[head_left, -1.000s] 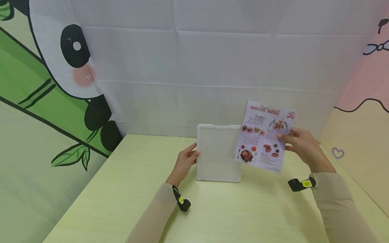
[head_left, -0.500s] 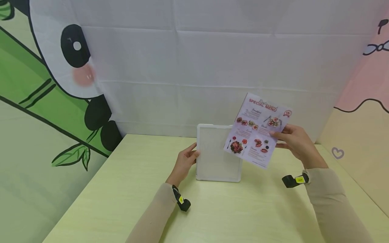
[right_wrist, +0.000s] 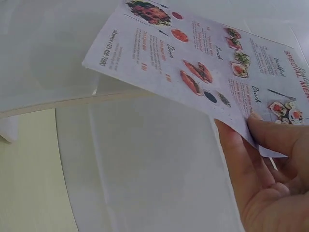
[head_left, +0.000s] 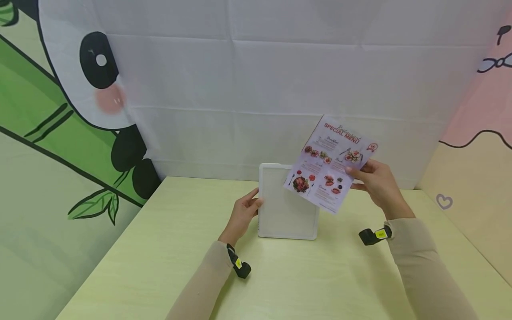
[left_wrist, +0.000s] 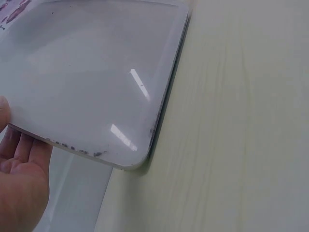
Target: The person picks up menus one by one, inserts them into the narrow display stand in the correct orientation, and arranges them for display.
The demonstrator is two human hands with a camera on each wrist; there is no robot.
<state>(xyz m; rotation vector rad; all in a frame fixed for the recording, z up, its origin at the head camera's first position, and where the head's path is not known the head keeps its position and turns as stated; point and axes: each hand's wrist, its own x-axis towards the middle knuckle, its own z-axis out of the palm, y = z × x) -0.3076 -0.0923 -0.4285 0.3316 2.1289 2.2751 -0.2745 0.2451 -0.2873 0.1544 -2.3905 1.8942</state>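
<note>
Far left, a printed backdrop (head_left: 72, 66) shows a black-and-white cartoon animal and green stalks, cut off at the picture edge. The black wrist unit (head_left: 238, 262) on the left arm carries a yellow label, lettering illegible. The left hand (head_left: 239, 218) pinches the side edge of a white panel (head_left: 280, 209), thumb in front, fingers partly hidden behind. The panel is glossy and round-cornered, with dark scuffs along one edge; it stands above the pale wood-grain table (head_left: 160, 258), contact of its lower edge undetermined. A thin paper menu sheet (head_left: 320, 178), tilted, covers the panel's upper right corner; whether they touch cannot be determined. Legible: "SPECIAL MENU", "Breakfast", "Lunch"; the fine print is unreadable in the head view. The right hand (head_left: 378, 183) pinches the sheet's right edge, thumb on the printed face, fingers partly concealed behind.
</note>
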